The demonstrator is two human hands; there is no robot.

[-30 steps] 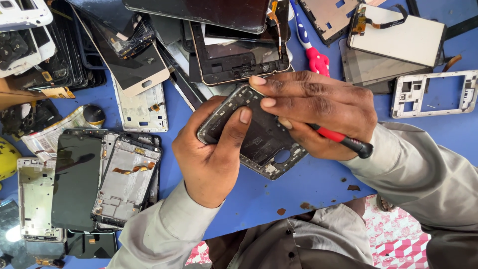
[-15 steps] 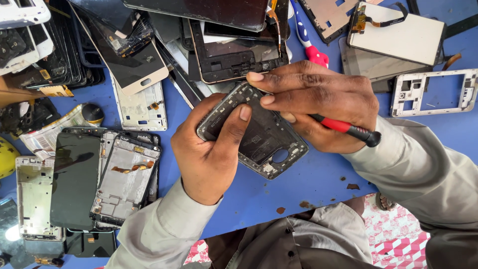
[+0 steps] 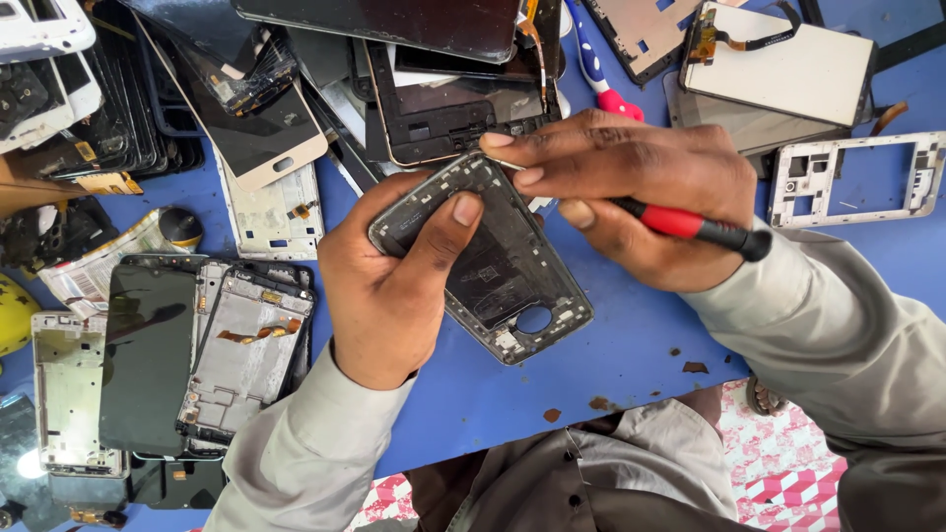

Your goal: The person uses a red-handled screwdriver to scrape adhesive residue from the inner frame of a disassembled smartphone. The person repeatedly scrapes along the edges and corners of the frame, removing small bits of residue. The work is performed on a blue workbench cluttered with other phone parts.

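Note:
My left hand point(image 3: 389, 286) grips an opened dark phone body point(image 3: 503, 271) by its upper left end, thumb pressed on its inner face, holding it tilted over the blue table point(image 3: 631, 355). My right hand point(image 3: 631, 192) holds a red and black screwdriver point(image 3: 690, 227); its thin metal tip point(image 3: 505, 165) touches the phone's top edge, under the fingertips. The handle sticks out to the right past the wrist. Both arms wear grey sleeves.
Phone parts crowd the table: a pile of dark screens and frames point(image 3: 434, 89) at the back, a white frame point(image 3: 852, 177) at right, a pale panel point(image 3: 778, 69), two stripped phones point(image 3: 246, 355) at left. Another red-handled tool point(image 3: 601, 74) lies behind my right hand.
The screwdriver handle has shifted slightly up and right as my right hand turned at the phone's top edge. The left hand keeps its grip in the same place.

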